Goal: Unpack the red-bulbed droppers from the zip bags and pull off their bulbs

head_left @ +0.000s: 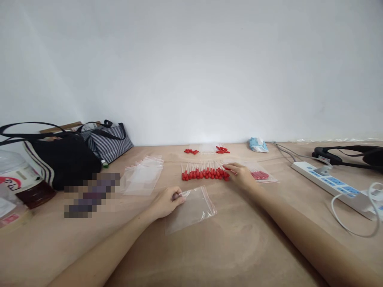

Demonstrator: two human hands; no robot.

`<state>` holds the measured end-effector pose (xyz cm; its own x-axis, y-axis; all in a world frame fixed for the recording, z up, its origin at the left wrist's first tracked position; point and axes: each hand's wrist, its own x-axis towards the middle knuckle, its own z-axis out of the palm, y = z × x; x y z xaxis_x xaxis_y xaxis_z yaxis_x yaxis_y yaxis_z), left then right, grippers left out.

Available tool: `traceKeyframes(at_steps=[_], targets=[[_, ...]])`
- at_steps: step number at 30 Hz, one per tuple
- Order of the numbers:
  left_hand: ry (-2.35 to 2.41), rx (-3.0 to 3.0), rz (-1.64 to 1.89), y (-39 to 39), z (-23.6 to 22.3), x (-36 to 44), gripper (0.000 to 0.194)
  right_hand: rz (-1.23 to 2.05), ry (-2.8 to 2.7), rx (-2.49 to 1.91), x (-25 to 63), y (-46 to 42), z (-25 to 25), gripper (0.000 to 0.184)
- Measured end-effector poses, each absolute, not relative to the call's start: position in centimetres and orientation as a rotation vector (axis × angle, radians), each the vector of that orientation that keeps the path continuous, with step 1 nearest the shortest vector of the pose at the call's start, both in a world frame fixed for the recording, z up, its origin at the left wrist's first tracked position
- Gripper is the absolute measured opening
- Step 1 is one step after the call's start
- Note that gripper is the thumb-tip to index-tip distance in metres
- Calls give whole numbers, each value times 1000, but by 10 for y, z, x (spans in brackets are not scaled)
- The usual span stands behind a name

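My left hand pinches the edge of a clear zip-lock bag, which lies flat and tilted on the table in front of me. Past the bag runs a row of pale thin sticks with red tips, red ends towards me. At the row's right end my right hand has its fingers closed on a red-tipped stick, partly hidden under the fingertips. Just beyond that hand lies a zip-lock bag with red pieces inside.
Spare zip-lock bags are stacked at left. More red pieces lie near the wall beside a tissue pack. A power strip with cables is at right; a black bag and a bottle stand at left.
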<state>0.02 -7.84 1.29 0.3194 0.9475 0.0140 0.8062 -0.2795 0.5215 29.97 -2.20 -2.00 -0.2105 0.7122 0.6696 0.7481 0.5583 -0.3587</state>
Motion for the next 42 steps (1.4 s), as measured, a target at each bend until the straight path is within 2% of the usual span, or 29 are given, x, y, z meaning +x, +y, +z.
traceKeyframes(at_steps=[4, 7, 10, 15, 19, 21, 24, 27, 30, 35, 38, 40, 42], targets=[[1707, 2064, 745, -60, 22, -29, 28, -105, -2117, -1190, 302, -24, -23, 29], [2186, 1833, 917, -42, 33, -62, 24, -124, -2140, -1205, 302, -27, -22, 30], [2531, 1640, 811, -30, 37, -91, 23, -155, -2061, -1254, 302, -31, -21, 32], [2756, 1645, 435, -31, 27, -103, 45, -261, -1881, -1493, 315, -36, -20, 31], [2878, 1949, 669, -40, 23, -86, 43, -303, -1536, -2015, 346, -36, -16, 34], [2753, 2201, 864, -45, 20, -71, 37, -232, -1323, -2272, 365, -32, -15, 42], [2266, 2561, 1023, -55, 13, -43, 26, 14, -1161, -2482, 392, -25, -17, 50], [1697, 2745, 959, -68, 3, -16, 20, 223, -1195, -2446, 410, -19, -22, 35], [1377, 2761, 847, -77, -2, 0, 15, 275, -1249, -2344, 418, -18, -27, 25], [1277, 2701, 852, -78, 0, 3, 13, 71, -1146, -2171, 424, -19, -20, 27], [1247, 2663, 859, -78, 1, 2, 15, -11, -1075, -1773, 413, -23, -4, 32], [1238, 2619, 882, -79, 1, 3, 19, 111, -1110, -1438, 392, -31, 7, 36], [1268, 2543, 929, -80, 2, 4, 25, 416, -1305, -1301, 359, -41, 14, 39]])
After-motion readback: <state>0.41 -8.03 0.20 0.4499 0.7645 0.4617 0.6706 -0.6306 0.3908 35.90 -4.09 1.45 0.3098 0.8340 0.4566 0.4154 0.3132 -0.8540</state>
